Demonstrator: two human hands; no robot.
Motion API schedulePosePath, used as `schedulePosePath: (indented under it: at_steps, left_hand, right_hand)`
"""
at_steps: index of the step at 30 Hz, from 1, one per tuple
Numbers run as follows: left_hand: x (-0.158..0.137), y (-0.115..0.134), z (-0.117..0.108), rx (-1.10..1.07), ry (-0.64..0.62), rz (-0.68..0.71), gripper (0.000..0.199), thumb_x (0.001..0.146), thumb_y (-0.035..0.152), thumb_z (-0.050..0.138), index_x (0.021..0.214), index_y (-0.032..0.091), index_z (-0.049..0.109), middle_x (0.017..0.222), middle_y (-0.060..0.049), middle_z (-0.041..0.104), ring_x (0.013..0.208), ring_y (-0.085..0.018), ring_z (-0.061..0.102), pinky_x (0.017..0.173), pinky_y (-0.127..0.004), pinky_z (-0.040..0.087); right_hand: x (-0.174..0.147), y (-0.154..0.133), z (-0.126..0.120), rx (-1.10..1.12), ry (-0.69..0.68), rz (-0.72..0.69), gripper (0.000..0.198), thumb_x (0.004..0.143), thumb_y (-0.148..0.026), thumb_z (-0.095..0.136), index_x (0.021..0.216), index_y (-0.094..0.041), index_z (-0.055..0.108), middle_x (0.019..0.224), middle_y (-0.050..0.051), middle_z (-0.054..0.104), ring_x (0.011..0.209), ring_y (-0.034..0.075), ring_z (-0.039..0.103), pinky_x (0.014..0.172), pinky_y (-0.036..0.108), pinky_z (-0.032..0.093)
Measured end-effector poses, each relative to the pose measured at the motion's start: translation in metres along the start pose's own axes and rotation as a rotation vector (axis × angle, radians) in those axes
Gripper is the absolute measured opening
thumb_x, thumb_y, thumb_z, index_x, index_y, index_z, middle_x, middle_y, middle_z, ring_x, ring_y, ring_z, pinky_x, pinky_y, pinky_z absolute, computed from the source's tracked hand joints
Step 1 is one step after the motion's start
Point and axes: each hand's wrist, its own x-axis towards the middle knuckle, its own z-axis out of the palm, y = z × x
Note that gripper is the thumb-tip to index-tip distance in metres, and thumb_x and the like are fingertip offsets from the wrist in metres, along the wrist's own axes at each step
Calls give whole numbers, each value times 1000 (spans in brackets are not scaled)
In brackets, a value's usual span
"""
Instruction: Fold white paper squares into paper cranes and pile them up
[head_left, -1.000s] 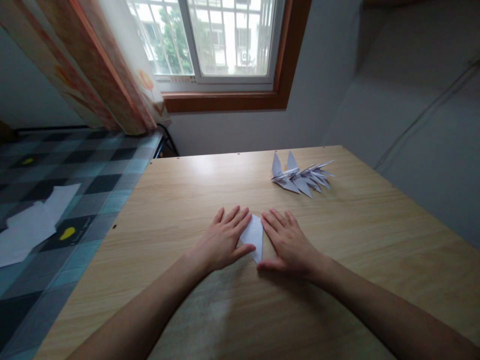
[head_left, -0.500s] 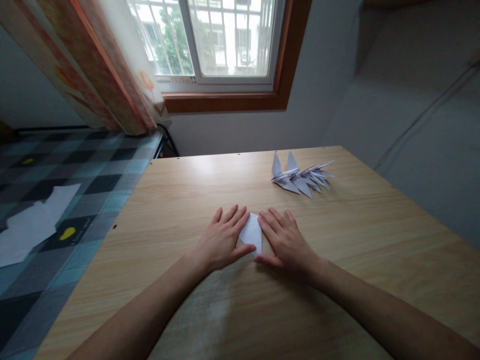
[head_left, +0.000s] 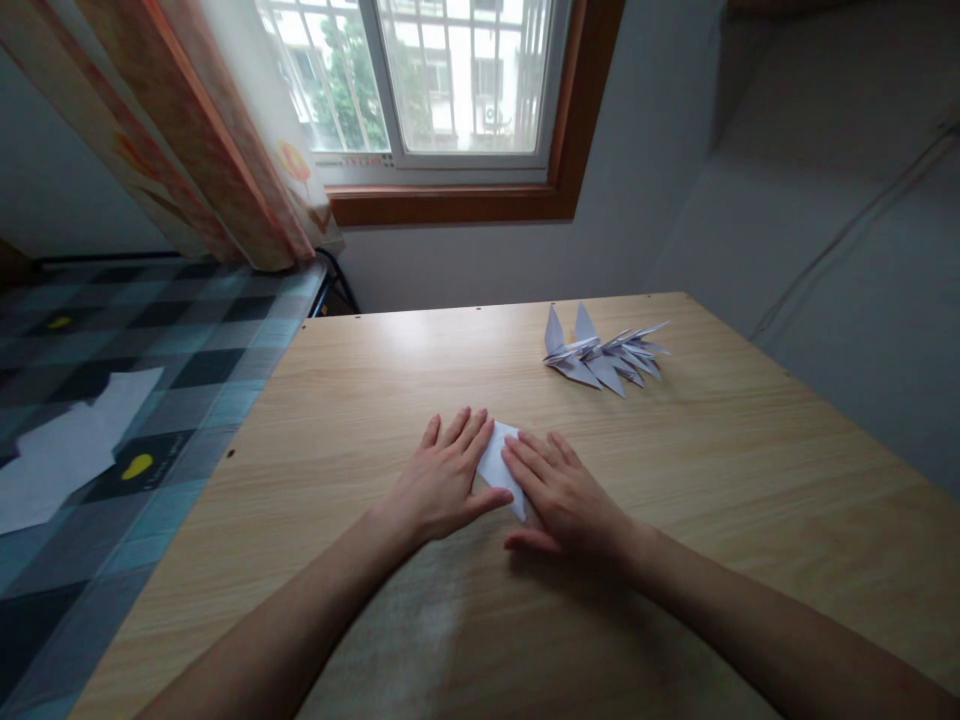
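folded paper (head_left: 495, 462) (white, angular) lies on wood-grained tabletop (head_left: 375, 400).

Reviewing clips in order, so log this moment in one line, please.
Left hand: thumb over white paper | Right hand: over its right side | Beyond: folded paper pieces | Surface: wooden table

- I'm in a home here, quite possibly a bedroom!
- Up at twelve o'clock, a window (head_left: 469, 100) in a brown wooden frame (head_left: 450, 206), with bars, and a tree (head_left: 349, 90) and a building (head_left: 510, 75) beyond the glass.
- Ten o'clock now: a flowered orange curtain (head_left: 232, 140), very domestic.
- Over at nine, a checked cloth (head_left: 217, 368) spreads wide, looking to me like a bedcover.
- Pale walls (head_left: 645, 150), a thin cable (head_left: 847, 237) running up between two and three, and my plain wooden table (head_left: 480, 640) at six.
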Motion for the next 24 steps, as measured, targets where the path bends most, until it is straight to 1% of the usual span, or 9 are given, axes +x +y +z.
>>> schedulePosePath:
  at_steps: [2, 5, 7, 11, 14, 16, 18, 21, 24]
  left_hand:
    - [0, 0, 1, 1, 4, -2, 97, 85, 80, 34, 154, 13, 27, 161, -16, 24, 150, -35, 19, 119, -56, 15]
    - [-1, -1, 3, 3, 18, -2, 99, 83, 81, 34, 154, 13, 27, 161, -17, 25, 150, -35, 20, 119, -57, 15]
    - [-1, -3, 3, 3, 26, 4, 99, 82, 82, 35, 154, 14, 27, 160, -16, 26, 150, -36, 20, 119, -58, 15]
    - [-1, -8, 1, 8, -2, 15, 97, 83, 79, 40, 155, 16, 26, 161, -14, 26, 150, -36, 19, 119, -59, 14]
    - [-1, -12, 0, 10, -10, 34, 75, 95, 62, 36, 155, 19, 25, 161, -11, 26, 150, -33, 19, 119, -58, 15]
    - [-1, -14, 1, 9, 1, 67, 63, 100, 52, 31, 155, 22, 26, 161, -9, 28, 150, -31, 20, 119, -57, 15]
    - [-2, -14, 2, 9, 15, 96, 60, 101, 50, 28, 155, 23, 26, 161, -8, 29, 150, -29, 21, 119, -57, 15]
    - [-3, -14, 4, 12, 16, 102, 63, 100, 53, 28, 154, 22, 27, 161, -8, 28, 150, -30, 20, 119, -57, 14]
    - [-3, -13, 5, 21, 1, 71, 65, 99, 54, 31, 154, 20, 28, 161, -9, 27, 150, -32, 19, 119, -59, 14]
  right_hand:
    - [1, -4, -1, 16, -24, -63, 77, 92, -64, 47, 138, -2, 50, 145, 23, 50, 138, 35, 42, 115, 53, 30]
    - [2, -12, -8, 23, -19, -91, 76, 90, -62, 51, 131, 2, 54, 138, 27, 55, 131, 36, 50, 111, 49, 37]
    - [3, -17, -14, 40, -2, -104, 71, 89, -62, 53, 123, 0, 59, 129, 27, 61, 123, 36, 55, 107, 48, 42]
    - [3, -19, -23, 153, 38, -149, 43, 92, -53, 55, 98, -13, 68, 105, 15, 72, 103, 28, 66, 97, 43, 49]
    - [3, -13, -19, 238, 127, -175, 34, 97, -42, 50, 80, -18, 67, 87, 8, 74, 88, 22, 69, 94, 39, 50]
    - [5, -9, -13, 263, 207, -136, 31, 97, -38, 48, 85, -18, 69, 90, 9, 75, 93, 21, 69, 93, 38, 51]
    - [7, -5, -6, 240, 257, -83, 29, 97, -36, 48, 102, -16, 69, 106, 13, 74, 105, 24, 67, 95, 40, 51]
    - [11, -4, -2, 151, 187, -51, 38, 95, -34, 50, 119, -9, 64, 125, 19, 67, 119, 28, 61, 103, 44, 48]
    - [11, -6, -5, 99, 76, -33, 41, 94, -32, 53, 123, -5, 62, 130, 21, 64, 124, 29, 58, 107, 44, 45]
